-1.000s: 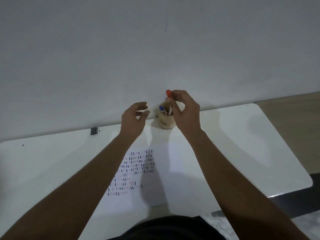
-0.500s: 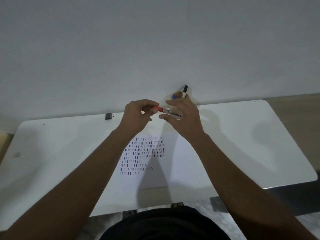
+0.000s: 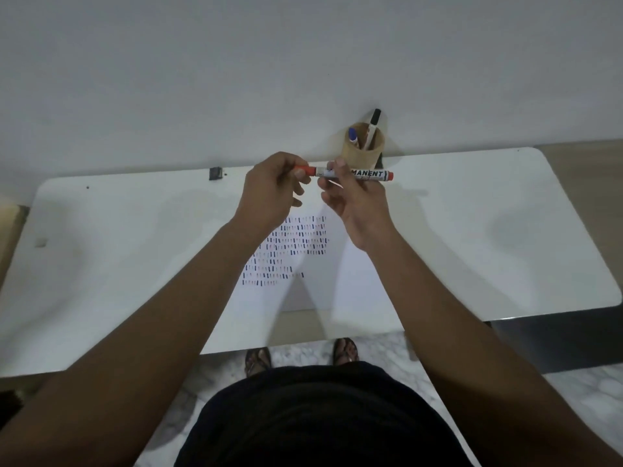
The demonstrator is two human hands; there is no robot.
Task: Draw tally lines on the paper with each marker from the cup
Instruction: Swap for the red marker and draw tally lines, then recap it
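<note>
A red permanent marker (image 3: 369,173) lies level in the air above the table's far edge. My right hand (image 3: 355,200) grips its white barrel. My left hand (image 3: 273,193) pinches its red cap (image 3: 304,170) at the left end; the cap still sits against the barrel. Behind them stands a tan cup (image 3: 363,147) holding a blue-capped marker (image 3: 352,135) and a black-capped marker (image 3: 374,121). The white paper (image 3: 323,281) lies below my hands, with several rows of short tally lines in dark and red ink; my left forearm covers part of it.
The white table (image 3: 472,237) runs against a grey wall. A small dark block (image 3: 215,173) sits at the table's far edge, left of my hands. My sandalled feet (image 3: 300,357) show on the marble floor below the near edge.
The right hand lifted the red marker out of the cup and turned it level; the left hand came onto its cap. The view tilted down, and the cup is now uncovered.
</note>
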